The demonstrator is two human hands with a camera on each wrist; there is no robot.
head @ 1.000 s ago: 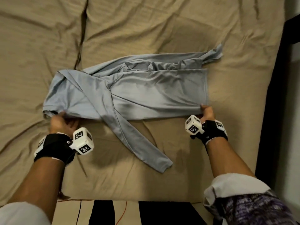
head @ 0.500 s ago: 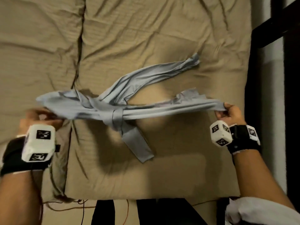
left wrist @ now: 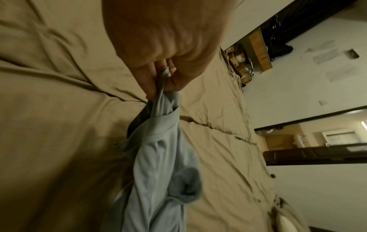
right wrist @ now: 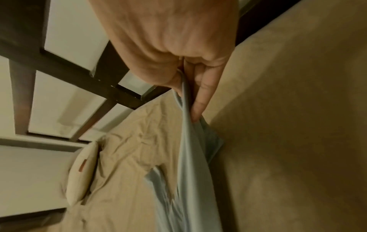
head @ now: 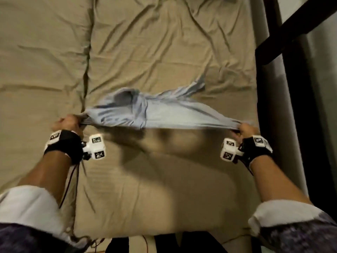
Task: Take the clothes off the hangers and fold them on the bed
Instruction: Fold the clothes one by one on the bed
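A pale blue long-sleeved shirt (head: 160,114) is stretched in the air above the tan bed (head: 164,52), casting a shadow on the sheet. My left hand (head: 68,123) pinches its left end, the collar side, seen close in the left wrist view as cloth (left wrist: 158,149) bunched between thumb and fingers of the left hand (left wrist: 163,78). My right hand (head: 245,128) pinches the right end, the hem; the right wrist view shows the shirt (right wrist: 190,180) running down from the right hand (right wrist: 186,87). One sleeve (head: 195,86) trails toward the far right. No hanger is in view.
A dark bed frame (head: 284,33) and wall run along the right side. A pillow (right wrist: 83,172) lies at the far end of the bed. Red and black cables (head: 145,240) hang by the near edge. The sheet is wrinkled, with a deep crease (head: 87,61) on the left.
The shirt lay flat on the bed a second ago; both hands have lifted it by its near edge and pulled it taut, and the loose near sleeve has swung up into the bundle.
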